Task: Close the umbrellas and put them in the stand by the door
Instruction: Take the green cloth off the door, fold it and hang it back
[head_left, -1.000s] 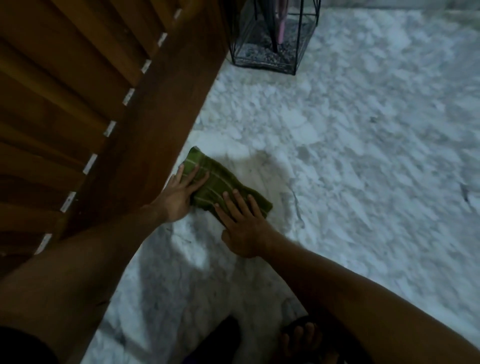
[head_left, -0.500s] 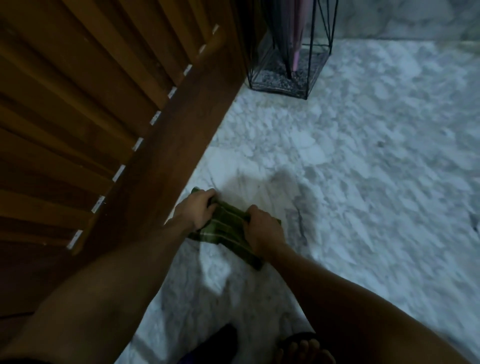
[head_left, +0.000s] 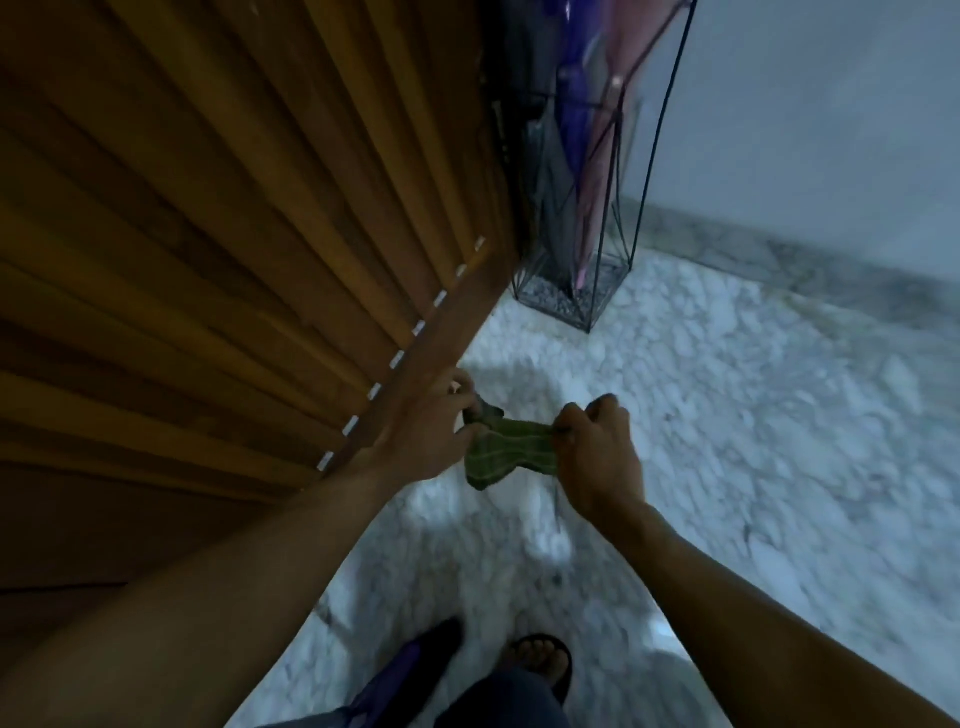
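A black wire umbrella stand (head_left: 650, 171) sits in the corner beside the wooden door. Inside it stand closed umbrellas: a pink one (head_left: 597, 187), a purple one (head_left: 574, 93) and a dark grey one (head_left: 553, 192). Below the stand, a green striped cloth (head_left: 506, 457) hangs above the floor, stretched between both hands. My left hand (head_left: 431, 431) pinches its left end. The right end is gripped by my right hand (head_left: 597, 457).
The slatted wooden door (head_left: 234, 234) fills the left side, close to my left hand. White marble floor (head_left: 753, 441) spreads to the right up to a pale wall (head_left: 831, 104). My feet in dark sandals (head_left: 540, 670) are at the bottom.
The cloth lay flat on the floor under both open hands; both hands closed on it and lifted it off the floor. The view tilted up, showing more of the stand.
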